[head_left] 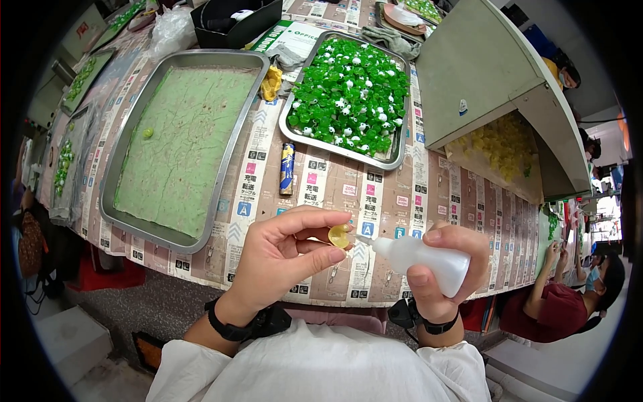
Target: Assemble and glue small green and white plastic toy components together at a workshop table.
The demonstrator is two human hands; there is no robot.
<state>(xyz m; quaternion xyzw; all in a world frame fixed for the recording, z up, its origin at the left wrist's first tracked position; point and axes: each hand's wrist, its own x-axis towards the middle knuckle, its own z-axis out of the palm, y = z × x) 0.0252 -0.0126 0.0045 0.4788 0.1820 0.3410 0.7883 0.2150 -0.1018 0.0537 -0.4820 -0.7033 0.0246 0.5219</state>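
Observation:
Between thumb and fingers, my left hand [288,248] pinches a small round translucent yellow piece [339,236]. My right hand [462,261] grips a white squeeze bottle [429,261], tilted on its side with its thin nozzle pointing left at the yellow piece. The nozzle tip is very near the piece; whether they touch I cannot tell. Ahead lies a metal tray [288,127] heaped with green translucent pieces and white balls with dark spots. To the left, a larger metal tray [226,201] lined with green sheet holds one small green ball [148,133].
A blue and yellow tube [287,169] lies between the trays. At the right, a grey box [495,80] with an open front holds yellow pieces [499,147]. A black box [234,23], a plastic bag [173,32] and grey cloths stand at the back. Another person [556,298] works at far right.

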